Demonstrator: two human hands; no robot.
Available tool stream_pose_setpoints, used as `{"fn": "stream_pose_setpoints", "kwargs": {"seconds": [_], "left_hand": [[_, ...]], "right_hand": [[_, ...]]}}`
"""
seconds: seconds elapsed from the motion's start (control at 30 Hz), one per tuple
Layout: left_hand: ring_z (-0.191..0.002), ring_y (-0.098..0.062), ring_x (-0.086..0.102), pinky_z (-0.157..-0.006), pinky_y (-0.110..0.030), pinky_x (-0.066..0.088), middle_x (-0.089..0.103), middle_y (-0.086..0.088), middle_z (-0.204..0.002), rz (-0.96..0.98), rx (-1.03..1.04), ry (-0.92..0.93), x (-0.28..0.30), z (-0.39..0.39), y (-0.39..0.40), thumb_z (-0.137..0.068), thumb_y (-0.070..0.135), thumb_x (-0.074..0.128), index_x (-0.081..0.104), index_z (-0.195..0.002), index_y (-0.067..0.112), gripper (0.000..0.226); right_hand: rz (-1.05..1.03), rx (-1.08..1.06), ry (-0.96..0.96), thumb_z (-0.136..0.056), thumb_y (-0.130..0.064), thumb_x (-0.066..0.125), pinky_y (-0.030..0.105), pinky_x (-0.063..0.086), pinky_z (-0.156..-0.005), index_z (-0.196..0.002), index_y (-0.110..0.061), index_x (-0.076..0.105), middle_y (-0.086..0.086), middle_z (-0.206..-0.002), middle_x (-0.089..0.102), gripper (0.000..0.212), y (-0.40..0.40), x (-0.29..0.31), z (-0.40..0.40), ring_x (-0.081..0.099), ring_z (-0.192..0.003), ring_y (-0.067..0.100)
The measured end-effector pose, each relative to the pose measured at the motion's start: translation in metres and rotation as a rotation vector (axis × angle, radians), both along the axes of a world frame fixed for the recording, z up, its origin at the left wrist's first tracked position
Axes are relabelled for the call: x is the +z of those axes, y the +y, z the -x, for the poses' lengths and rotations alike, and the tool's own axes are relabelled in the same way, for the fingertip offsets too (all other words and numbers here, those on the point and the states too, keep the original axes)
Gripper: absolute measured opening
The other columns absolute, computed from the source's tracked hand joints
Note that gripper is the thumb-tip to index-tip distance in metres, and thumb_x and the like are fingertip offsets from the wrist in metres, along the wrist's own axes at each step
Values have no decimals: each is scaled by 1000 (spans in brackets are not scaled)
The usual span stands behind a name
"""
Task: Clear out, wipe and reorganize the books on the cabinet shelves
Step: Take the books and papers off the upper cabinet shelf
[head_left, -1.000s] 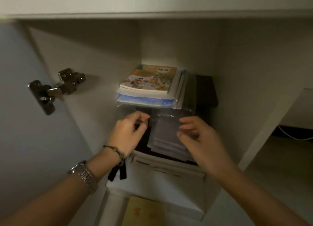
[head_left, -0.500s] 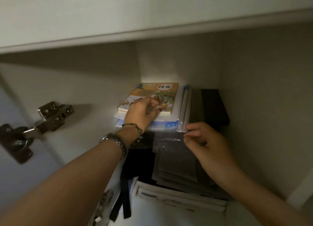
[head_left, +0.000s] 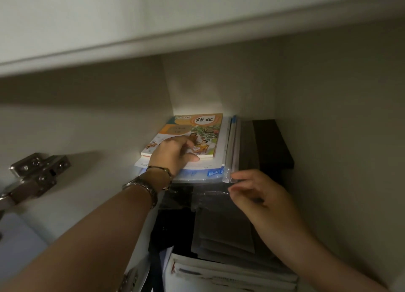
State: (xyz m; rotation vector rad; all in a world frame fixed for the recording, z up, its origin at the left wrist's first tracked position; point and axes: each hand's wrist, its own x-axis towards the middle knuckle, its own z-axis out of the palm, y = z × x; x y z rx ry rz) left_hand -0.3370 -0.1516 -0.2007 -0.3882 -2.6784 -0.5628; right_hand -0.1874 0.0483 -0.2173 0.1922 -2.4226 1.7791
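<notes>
A colourful illustrated textbook [head_left: 201,127] lies on top of a stack deep in the cabinet, over white papers and a blue-edged clear folder [head_left: 210,174]. My left hand [head_left: 175,155] rests on the textbook's near corner, fingers curled over its cover and thumb at its near edge. My right hand [head_left: 258,195] hovers at the near ends of two clear plastic spine bars [head_left: 232,151] lying right of the textbook, fingers apart and holding nothing. Below it lies a clear plastic sleeve [head_left: 210,195] on grey booklets [head_left: 225,232].
A dark book or box [head_left: 270,145] sits at the back right against the cabinet's side wall. A white stack of books [head_left: 230,274] lies at the front. A metal door hinge [head_left: 37,173] sticks out on the left wall. The shelf above [head_left: 153,40] hangs low.
My left hand left the plastic sleeve and reached back onto the textbook. My right hand shifted up to the near ends of the spine bars. The camera moved closer and tilted up.
</notes>
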Motion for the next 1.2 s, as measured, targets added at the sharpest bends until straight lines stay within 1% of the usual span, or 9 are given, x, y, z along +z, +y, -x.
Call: {"fn": "stream_pose_setpoints", "kwargs": {"seconds": [0.13,0.23,0.33,0.5,0.73,0.83,0.9,1.03,1.2], "left_hand": [[-106,-23,57,-89,-33,45,65,-4,-116,170,-51,79,2,0,0,-81,35,67,62,-115,17,39],[-111,-23,54,-91,-32,42,61,-5,-121,243,-67,108,0,-3,4,-89,33,57,56,-123,17,37],[-113,-23,52,-94,-31,39,59,-7,-123,192,-62,109,-7,-4,6,-94,30,50,57,-120,14,31],[-105,-27,55,-88,-34,43,60,-13,-115,112,52,189,-15,-1,11,-97,24,47,55,-120,10,28],[-100,-33,55,-83,-39,46,59,-18,-111,109,119,229,-15,3,17,-92,23,56,52,-113,1,31],[-96,-35,58,-81,-44,51,61,-20,-107,131,52,278,-12,-3,12,-88,18,61,55,-110,-1,29],[-82,-36,60,-71,-41,50,61,-21,-93,149,-17,376,-11,-13,10,-90,17,55,58,-96,-3,21],[-74,-28,56,-69,-33,38,60,-13,-83,215,-191,511,-12,-47,11,-100,36,28,60,-90,1,48],[-77,-19,51,-71,-28,40,59,-5,-80,268,-383,621,-20,-75,23,-97,39,44,63,-87,7,39]], "right_hand": [[26,2,-8,-92,-29,57,8,44,-60,-106,-41,57,-16,-104,63,18,0,0,1,58,-93,-2],[46,1,-8,-92,-28,58,10,43,-68,-106,-40,58,-16,-104,64,18,-1,0,1,58,-95,-2],[85,3,-3,-91,-26,60,12,45,-72,-103,-39,60,-16,-100,65,18,-1,1,2,59,-95,-2],[113,1,-6,-89,-28,60,26,53,-82,-102,-40,61,-16,-98,67,18,-1,-2,1,62,-95,-2],[144,3,-12,-89,-26,61,29,53,-86,-102,-40,61,-14,-98,69,19,-2,-2,3,62,-93,-2],[175,0,-26,-88,-23,62,32,53,-87,-100,-40,61,-13,-98,69,20,-2,-3,4,63,-95,1],[210,-10,-30,-87,-22,63,33,53,-86,-96,-41,62,-12,-97,70,21,-2,-3,5,63,-97,4],[257,-31,-29,-86,-19,64,33,54,-82,-92,-39,63,-11,-91,70,21,0,-3,5,65,-90,3],[341,-81,-55,-88,-11,63,31,55,-77,-89,-34,60,-2,-91,69,23,0,-2,8,66,-86,10]]}}
